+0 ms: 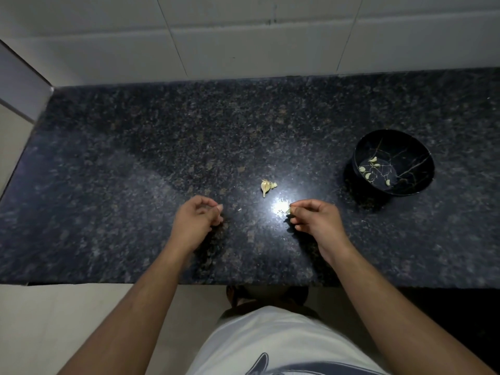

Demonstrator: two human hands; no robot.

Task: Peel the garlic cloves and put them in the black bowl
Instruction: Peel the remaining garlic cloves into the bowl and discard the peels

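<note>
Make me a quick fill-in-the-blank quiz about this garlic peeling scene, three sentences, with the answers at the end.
1. The peeled cloves lie inside the ____ bowl.
2. The garlic clove being worked on is pinched by the ____ hand.
3. The leftover garlic piece rests on the dark ____, beyond the left hand.

Missing words: black; right; countertop

We find no text, label, brand, number or sign that we can read. The dark print on the white shirt at the bottom edge is cut off, and we cannot make it out as letters.
</note>
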